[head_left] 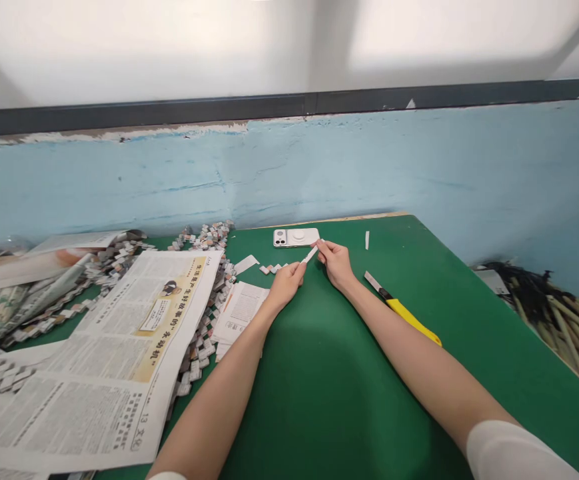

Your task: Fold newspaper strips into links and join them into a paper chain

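Note:
Between my two hands stretches a narrow folded paper strip, slanting up to the right above the green tabletop. My left hand pinches its lower end between thumb and fingers. At the upper end, the fingertips of my right hand are closed on the same strip. A short zigzag chain of folded paper shows just beyond my left hand, partly hidden by it. To the right of my right hand lies another thin paper strip. A yellow-handled utility knife rests beside my right forearm, its blade out.
A white phone lies behind my hands. Left of them are cut paper pieces, a large newspaper sheet and long woven paper chains. Wooden sticks lie beyond the right edge of the green table. A blue wall borders the back.

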Demonstrator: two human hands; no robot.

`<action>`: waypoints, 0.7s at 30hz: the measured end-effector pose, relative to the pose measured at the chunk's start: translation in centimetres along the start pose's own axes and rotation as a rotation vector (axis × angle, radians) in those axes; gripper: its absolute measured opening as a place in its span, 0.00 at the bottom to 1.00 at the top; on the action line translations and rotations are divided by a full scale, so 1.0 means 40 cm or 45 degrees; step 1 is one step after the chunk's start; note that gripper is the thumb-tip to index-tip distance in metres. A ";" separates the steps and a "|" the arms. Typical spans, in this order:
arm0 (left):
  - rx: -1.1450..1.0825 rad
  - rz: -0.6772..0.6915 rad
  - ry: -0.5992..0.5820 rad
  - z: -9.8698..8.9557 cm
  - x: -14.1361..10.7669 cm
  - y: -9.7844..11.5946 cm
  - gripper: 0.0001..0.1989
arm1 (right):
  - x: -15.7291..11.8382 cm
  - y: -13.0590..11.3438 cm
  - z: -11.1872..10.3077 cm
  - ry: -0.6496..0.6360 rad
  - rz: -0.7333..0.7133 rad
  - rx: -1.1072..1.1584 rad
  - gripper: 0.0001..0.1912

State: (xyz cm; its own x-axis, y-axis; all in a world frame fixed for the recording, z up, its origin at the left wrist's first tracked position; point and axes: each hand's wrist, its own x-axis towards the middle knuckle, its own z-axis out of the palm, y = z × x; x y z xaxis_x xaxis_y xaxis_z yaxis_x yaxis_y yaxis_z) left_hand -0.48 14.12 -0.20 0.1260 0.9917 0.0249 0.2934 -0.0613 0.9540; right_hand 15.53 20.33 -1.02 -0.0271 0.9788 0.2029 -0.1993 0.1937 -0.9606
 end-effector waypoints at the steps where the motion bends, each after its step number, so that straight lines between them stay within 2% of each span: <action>1: -0.001 -0.008 0.006 0.000 0.000 0.000 0.25 | 0.000 -0.001 0.000 -0.006 0.003 -0.019 0.26; 5: -0.025 -0.012 0.014 0.000 0.001 -0.001 0.25 | 0.000 0.000 -0.001 -0.011 0.020 -0.081 0.27; 12: -0.126 -0.009 -0.062 0.003 0.004 -0.007 0.27 | 0.005 0.011 -0.005 0.034 0.017 -0.062 0.27; 21: -0.041 -0.020 -0.073 -0.002 -0.002 0.011 0.27 | 0.002 0.009 -0.004 0.094 -0.007 -0.051 0.27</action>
State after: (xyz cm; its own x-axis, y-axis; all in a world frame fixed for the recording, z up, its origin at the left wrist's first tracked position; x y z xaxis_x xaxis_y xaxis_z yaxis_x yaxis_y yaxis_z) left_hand -0.43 14.02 0.25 0.1760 0.9844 -0.0067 0.2650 -0.0408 0.9634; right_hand 15.63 20.47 -1.37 0.0468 0.9797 0.1951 -0.1597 0.2001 -0.9667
